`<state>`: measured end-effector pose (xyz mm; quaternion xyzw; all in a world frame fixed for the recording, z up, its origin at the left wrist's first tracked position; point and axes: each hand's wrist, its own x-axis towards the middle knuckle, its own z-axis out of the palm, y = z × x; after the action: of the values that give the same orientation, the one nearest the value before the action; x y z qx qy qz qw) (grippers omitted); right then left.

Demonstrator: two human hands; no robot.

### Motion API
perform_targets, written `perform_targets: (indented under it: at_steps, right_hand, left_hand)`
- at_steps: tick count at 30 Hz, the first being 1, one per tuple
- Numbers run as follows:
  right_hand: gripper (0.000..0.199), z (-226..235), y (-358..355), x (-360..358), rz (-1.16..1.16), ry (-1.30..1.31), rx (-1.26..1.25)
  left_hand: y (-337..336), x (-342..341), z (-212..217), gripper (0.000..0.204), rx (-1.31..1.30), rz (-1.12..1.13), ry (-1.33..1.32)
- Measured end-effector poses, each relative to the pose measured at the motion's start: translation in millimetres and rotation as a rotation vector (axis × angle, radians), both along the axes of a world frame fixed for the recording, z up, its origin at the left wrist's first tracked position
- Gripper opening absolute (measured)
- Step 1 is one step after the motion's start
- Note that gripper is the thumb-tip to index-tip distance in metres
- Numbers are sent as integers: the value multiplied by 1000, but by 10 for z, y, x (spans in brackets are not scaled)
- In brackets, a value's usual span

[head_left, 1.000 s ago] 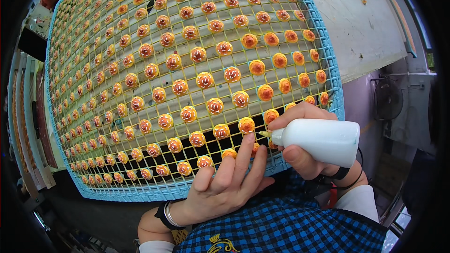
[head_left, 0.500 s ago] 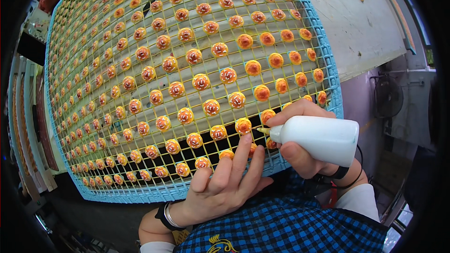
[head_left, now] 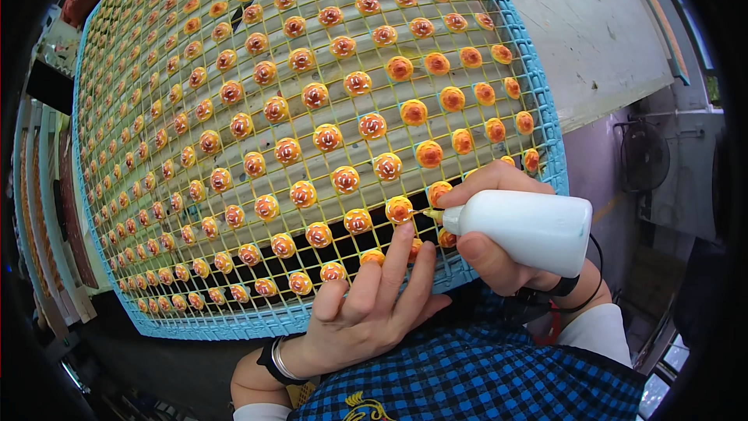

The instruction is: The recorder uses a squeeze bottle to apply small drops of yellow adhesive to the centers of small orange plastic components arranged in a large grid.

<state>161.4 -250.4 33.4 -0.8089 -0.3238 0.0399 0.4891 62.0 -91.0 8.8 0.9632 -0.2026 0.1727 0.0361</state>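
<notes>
Where the bottle [head_left: 520, 232] is: right of centre, right hand [head_left: 502, 271] gripping it; contents unclear.
Left hand [head_left: 362, 320]: lower centre, fingers spread.
Rack [head_left: 204, 327]: rows of orange domes [head_left: 399, 209].

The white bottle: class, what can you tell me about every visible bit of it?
The white bottle is smooth and rounded, apparently plastic, with a faint greenish smudge near its base. A pale neck leads to a slim yellowish nozzle. It lies nearly sideways, nozzle to the left, gripped by the right hand above the near right part of the blue-rimmed rack. How full it is cannot be told.
</notes>
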Motion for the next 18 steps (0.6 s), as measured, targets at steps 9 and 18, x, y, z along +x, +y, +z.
perform_targets:
  at_steps: [9,18]
  right_hand:
    - [19,17,-5,-24,4,87,17]
    - [20,8,-15,6,16,0,10]
  left_hand:
    - [0,-4,-4,51,4,1,3]
    - [4,-3,2,51,4,-2,3]
